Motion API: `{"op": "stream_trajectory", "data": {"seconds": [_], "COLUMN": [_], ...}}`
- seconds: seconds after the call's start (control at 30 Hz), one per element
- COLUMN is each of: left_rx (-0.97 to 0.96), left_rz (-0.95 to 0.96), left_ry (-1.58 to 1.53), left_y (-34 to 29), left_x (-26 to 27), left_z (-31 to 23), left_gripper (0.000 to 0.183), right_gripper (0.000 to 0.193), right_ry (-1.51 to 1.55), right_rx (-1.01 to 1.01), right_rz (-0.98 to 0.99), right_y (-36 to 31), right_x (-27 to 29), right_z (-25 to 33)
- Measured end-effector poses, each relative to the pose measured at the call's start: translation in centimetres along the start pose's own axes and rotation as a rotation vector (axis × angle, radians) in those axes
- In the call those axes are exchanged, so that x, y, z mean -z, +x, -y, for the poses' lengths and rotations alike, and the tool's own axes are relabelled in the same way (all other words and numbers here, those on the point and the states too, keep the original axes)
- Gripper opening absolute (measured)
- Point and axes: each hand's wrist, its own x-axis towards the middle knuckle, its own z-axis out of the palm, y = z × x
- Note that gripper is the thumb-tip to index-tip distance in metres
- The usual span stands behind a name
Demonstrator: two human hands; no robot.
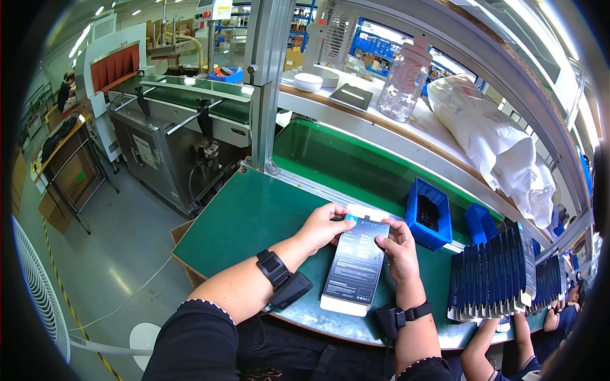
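Observation:
A flat dark printed carton (356, 263) with pale end flaps lies slanted just over the green bench top, near its front edge. My left hand (324, 227) grips its upper left corner, thumb on the printed face by a small blue patch. At the upper right edge, my right hand (400, 247) holds the same carton, its thumb pressed on the face and its fingers behind. A white flap (367, 213) stands out at the carton's far end, between both hands. The fingers under the carton are partly hidden.
A blue bin (428, 214) of small black parts stands right of my hands, beside a second blue bin (481, 223). Rows of dark cartons (489, 273) stand at the right, near a co-worker's arms (481, 352). Behind runs a green conveyor (343, 155) under a shelf holding a bottle (405, 82).

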Motion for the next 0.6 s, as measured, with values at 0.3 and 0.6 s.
{"op": "stream_trajectory", "data": {"seconds": [0.3, 0.6], "left_rx": [-0.005, -0.057], "left_rz": [-0.002, -0.020], "left_ry": [0.023, 0.005], "left_y": [-0.15, -0.48], "left_x": [-0.08, -0.31], "left_z": [-0.02, -0.14], "left_gripper": [0.029, 0.045], "right_gripper": [0.041, 0.047], "right_ry": [0.029, 0.011], "right_rx": [0.011, 0.008], "right_rz": [0.022, 0.012], "right_y": [0.02, -0.09], "right_x": [0.13, -0.24], "right_z": [0.29, 0.63]}}
